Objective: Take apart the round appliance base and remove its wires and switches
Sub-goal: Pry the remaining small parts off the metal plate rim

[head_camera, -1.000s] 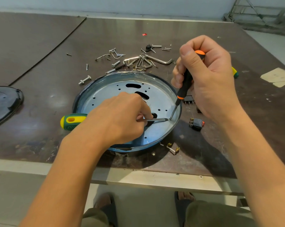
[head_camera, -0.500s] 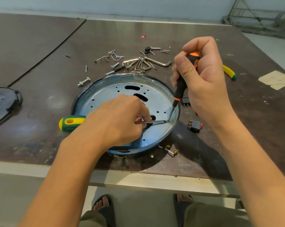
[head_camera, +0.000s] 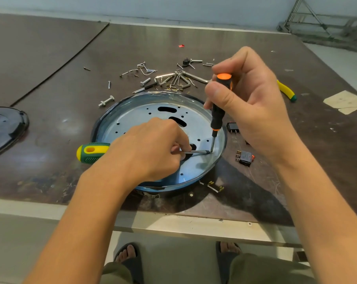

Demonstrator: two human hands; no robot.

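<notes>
The round appliance base (head_camera: pixel 132 117), a shiny metal dish with holes and a dark rim, lies on the brown table (head_camera: pixel 50 119) near its front edge. My left hand (head_camera: pixel 149 148) grips a green-and-yellow screwdriver (head_camera: pixel 92 152) laid flat across the dish, its blade tip at the dish's right side. My right hand (head_camera: pixel 249 103) holds a black-and-orange screwdriver (head_camera: pixel 219 107) nearly upright, its tip meeting the other blade. Two black switches (head_camera: pixel 244 157) (head_camera: pixel 232 127) lie on the table right of the dish. A short wire piece with brass terminals (head_camera: pixel 213 186) lies by the front rim.
Loose screws, bolts and hex keys (head_camera: pixel 173 78) are scattered behind the dish. A dark plastic cover (head_camera: pixel 3 128) sits at the left edge. A yellow-handled tool (head_camera: pixel 286 91) lies at the right, near a pale paper scrap (head_camera: pixel 345 101). My sandalled feet show below the table edge.
My right hand has tipped the black-and-orange screwdriver more upright, so its orange cap now shows between my thumb and fingers. My left hand and the flat screwdriver stay in place.
</notes>
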